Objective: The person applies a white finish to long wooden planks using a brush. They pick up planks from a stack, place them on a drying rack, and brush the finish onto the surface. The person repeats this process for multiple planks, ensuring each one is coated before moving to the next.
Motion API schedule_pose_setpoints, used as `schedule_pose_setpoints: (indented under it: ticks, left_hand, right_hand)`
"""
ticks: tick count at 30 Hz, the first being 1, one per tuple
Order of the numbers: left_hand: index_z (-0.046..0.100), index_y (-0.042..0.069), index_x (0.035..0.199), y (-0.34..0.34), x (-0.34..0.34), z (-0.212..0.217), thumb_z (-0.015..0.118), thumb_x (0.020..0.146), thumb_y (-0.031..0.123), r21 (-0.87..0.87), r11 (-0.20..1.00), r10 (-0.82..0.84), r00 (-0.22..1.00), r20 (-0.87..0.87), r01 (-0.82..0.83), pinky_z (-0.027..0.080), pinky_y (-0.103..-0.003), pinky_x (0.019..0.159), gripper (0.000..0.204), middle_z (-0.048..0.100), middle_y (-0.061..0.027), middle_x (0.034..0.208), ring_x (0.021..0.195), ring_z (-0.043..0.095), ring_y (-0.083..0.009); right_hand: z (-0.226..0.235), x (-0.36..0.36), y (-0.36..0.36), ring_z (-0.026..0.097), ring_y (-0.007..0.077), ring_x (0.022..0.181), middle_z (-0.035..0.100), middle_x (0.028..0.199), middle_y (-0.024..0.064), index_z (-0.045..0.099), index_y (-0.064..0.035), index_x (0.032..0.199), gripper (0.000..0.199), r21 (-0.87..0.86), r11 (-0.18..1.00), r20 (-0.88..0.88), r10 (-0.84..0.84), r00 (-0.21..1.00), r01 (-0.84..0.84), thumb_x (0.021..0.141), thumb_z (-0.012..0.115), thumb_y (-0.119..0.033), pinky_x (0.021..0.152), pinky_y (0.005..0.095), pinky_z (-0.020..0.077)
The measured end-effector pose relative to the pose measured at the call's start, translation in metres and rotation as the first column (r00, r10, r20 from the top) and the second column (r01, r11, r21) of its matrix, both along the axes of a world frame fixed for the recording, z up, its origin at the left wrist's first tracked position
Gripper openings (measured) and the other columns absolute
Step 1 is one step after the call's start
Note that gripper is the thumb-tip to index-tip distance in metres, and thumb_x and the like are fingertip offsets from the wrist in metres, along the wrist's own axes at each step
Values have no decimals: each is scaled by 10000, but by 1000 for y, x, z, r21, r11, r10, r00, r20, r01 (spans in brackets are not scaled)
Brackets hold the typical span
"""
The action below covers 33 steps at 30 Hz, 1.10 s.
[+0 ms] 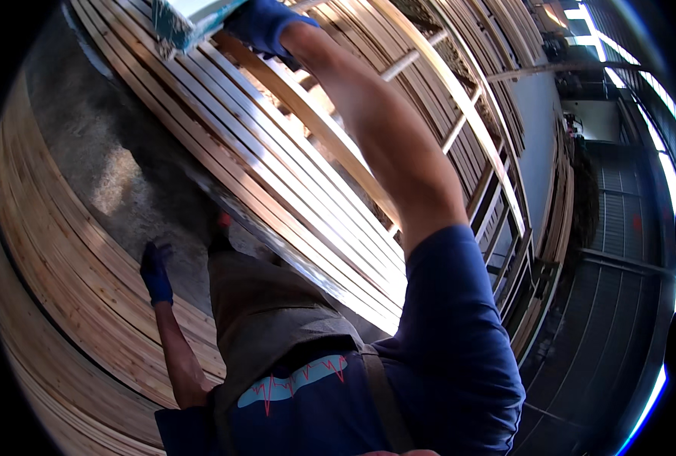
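My right hand (265, 24), in a blue glove, is stretched out to the top edge. It is closed on a teal and white tool (193, 24) with a worn, stained edge. The frame cuts off part of that tool, so I cannot make out its kind. Beneath it lie long wooden strips (277, 182) side by side, brightly lit toward the near end. My left hand (155, 273), also in a blue glove, hangs low at my left with its fingers loosely apart. Nothing shows in it, and it is close to another stack of boards.
Long boards (72, 251) are stacked at my left, across a strip of grey concrete floor (102, 159). Beyond the strips stands a wooden rack with rungs (459, 129), with more timber behind it. A dark metal wall (611, 304) rises at the right.
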<state>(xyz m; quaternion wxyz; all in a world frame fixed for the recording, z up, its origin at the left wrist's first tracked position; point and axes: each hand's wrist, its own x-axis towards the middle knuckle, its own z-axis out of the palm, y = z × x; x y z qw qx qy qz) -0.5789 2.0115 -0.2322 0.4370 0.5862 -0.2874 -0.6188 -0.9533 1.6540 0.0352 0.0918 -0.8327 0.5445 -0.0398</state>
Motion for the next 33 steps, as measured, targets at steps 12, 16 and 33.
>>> schedule_pose_setpoints:
  ticks: [12, 16, 33]
  left_hand:
    - [548, 13, 1272, 237, -64, -48, 530, 979, 192, 317, 945, -97, 995, 36, 81, 457, -218, 553, 345, 665, -122, 1067, 732, 639, -159]
    - [514, 17, 1309, 271, -103, -28, 525, 967, 149, 306, 938, -157, 986, -47, 164, 503, -261, 592, 366, 663, -121, 1045, 759, 651, -196]
    - [614, -13, 1107, 505, -183, -108, 546, 942, 251, 275, 703, -710, 671, 216, 655, 556, -371, 655, 319, 662, -153, 991, 811, 658, -235]
  right_hand:
    - [37, -288, 502, 682, 269, 719, 695, 899, 144, 647, -37, 1028, 212, 33, 999, -36, 9, 999, -7, 941, 543, -199, 709, 373, 578]
    - [49, -382, 698, 676, 293, 741, 689, 867, 171, 669, -32, 983, 169, 281, 914, 37, -316, 948, 294, 884, 600, -151, 714, 380, 559]
    - [97, -422, 825, 656, 151, 620, 680, 747, 117, 641, 26, 897, 201, 416, 679, -40, -651, 758, 605, 915, 581, -164, 513, 284, 531]
